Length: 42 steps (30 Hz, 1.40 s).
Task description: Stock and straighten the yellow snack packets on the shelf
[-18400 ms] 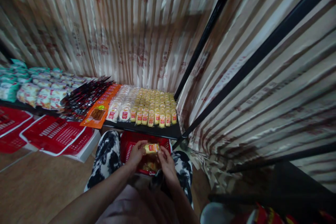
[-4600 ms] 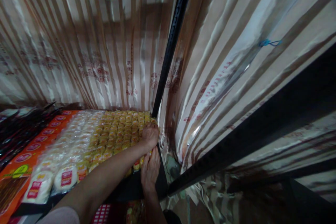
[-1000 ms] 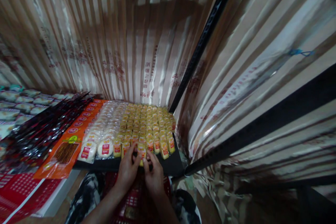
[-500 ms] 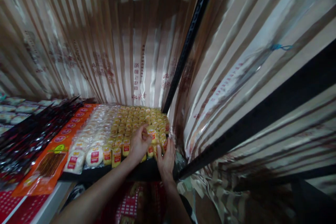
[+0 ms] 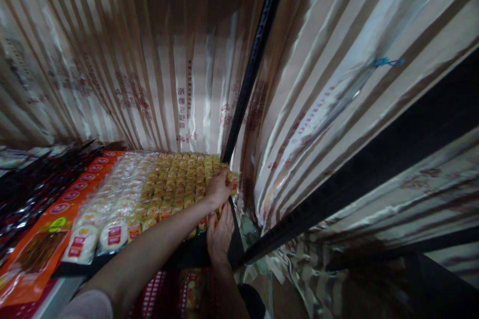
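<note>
Small yellow wrapped snack packets (image 5: 175, 179) stand in tight rows on a dark shelf (image 5: 192, 254). My left hand (image 5: 219, 189) reaches across to the right end of the rows. Its fingers are closed on one yellow snack packet (image 5: 234, 182) at the outer edge. Just below it, my right hand (image 5: 221, 232) lies with fingers stretched out along the front right corner of the rows, against the packets there. Part of the front row is hidden behind my left forearm and right hand.
White round wrapped cakes (image 5: 113, 234) are lined up left of the yellow packets. Beyond them lie orange snack bags (image 5: 47, 249) and dark shiny packages (image 5: 26, 199). A black upright post (image 5: 249, 75) rises at the back corner, before pleated printed curtains (image 5: 202, 60). A black beam (image 5: 337, 159) slants on the right.
My left hand has moved right and back, from over the front rows to the right edge, with a packet in its fingers. My right hand stays by the corner. The view has shifted slightly.
</note>
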{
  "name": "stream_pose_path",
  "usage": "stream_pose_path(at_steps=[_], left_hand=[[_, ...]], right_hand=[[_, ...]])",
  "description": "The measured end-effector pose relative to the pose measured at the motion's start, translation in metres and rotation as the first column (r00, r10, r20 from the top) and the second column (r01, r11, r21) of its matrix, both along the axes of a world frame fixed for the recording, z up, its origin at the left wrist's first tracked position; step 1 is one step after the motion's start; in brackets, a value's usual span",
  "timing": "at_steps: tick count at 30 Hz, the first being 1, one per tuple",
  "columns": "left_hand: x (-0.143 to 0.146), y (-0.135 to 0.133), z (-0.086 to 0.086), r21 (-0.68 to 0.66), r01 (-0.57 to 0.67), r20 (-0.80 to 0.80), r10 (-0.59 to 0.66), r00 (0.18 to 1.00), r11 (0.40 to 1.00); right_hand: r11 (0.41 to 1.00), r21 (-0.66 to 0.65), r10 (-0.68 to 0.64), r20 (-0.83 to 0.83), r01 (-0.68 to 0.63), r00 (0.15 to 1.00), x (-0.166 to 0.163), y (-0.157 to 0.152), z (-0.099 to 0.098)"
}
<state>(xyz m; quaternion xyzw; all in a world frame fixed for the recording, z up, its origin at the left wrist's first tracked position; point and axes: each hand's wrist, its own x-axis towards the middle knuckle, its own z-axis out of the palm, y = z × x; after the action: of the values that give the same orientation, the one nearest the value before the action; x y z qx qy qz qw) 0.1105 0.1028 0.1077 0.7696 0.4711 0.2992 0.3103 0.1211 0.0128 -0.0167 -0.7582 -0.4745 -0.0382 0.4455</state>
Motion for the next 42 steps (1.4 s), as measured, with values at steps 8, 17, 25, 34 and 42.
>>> stream_pose_path(at_steps=[8,17,25,34,42], left_hand=[[0.005,0.001,0.001,0.013,0.024,-0.234,-0.02,0.972,1.0],[0.008,0.017,0.01,-0.015,0.167,-0.348,-0.162,0.923,0.986],[0.007,0.02,0.011,-0.034,0.323,-0.402,-0.309,0.862,0.946],[0.014,0.021,0.008,-0.057,0.332,-0.524,-0.311,0.793,0.942],[0.007,0.025,0.007,-0.016,0.386,-0.529,-0.336,0.78,0.922]], right_hand=[[1.0,-0.005,0.011,-0.019,-0.011,1.0,0.001,-0.001,-0.001],[1.0,0.017,0.016,-0.013,-0.015,1.0,0.0,-0.002,0.008],[1.0,0.006,0.017,-0.021,-0.017,1.0,0.0,-0.003,0.011],[0.999,-0.036,0.019,-0.014,-0.02,1.0,-0.001,-0.004,0.014],[0.999,-0.019,0.036,-0.034,-0.037,0.999,0.0,-0.003,0.013]])
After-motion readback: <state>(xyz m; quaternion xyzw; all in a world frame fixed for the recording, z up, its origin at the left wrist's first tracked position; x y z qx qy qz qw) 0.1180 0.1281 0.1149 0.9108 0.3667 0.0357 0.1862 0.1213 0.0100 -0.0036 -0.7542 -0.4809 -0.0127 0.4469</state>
